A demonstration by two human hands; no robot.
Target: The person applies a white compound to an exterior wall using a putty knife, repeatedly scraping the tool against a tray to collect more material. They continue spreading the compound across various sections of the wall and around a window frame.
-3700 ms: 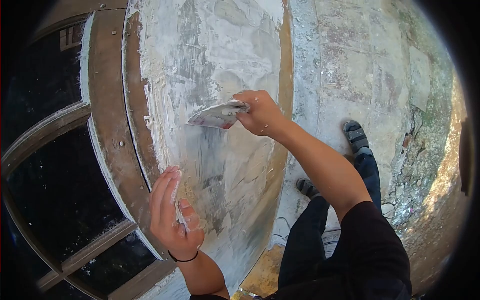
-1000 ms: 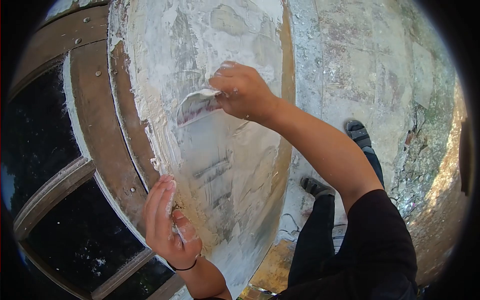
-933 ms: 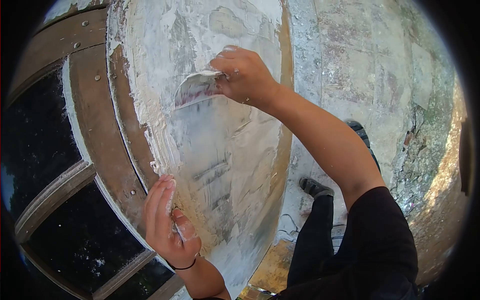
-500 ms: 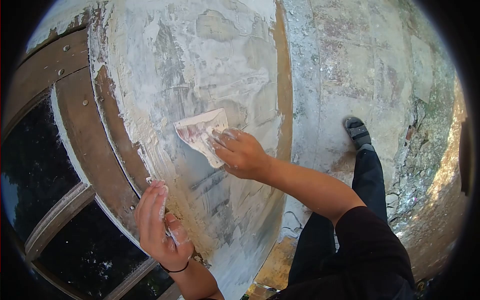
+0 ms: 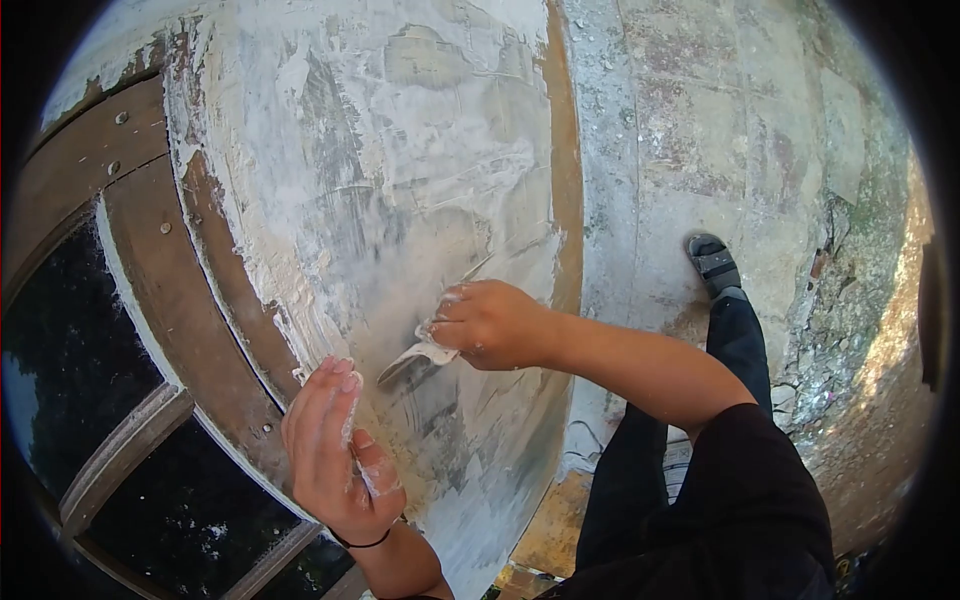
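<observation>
Right hand grips putty scraper, blade against plastered wall panel. Left hand loosely open, fingers resting on panel edge beside brown frame.

Plastered panel lies unobstructed from 10 to 1 o'clock. Left hand blocks 7 o'clock; wooden frame bounds 9 o'clock; leg at 4.

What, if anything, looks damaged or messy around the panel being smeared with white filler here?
Filler on the panel is patchy, with ragged clumps along its left edge spilling toward the brown frame. The paved ground at right is cracked and crumbling into rubble. The right hand holding the scraper and the left hand are smeared white.
</observation>
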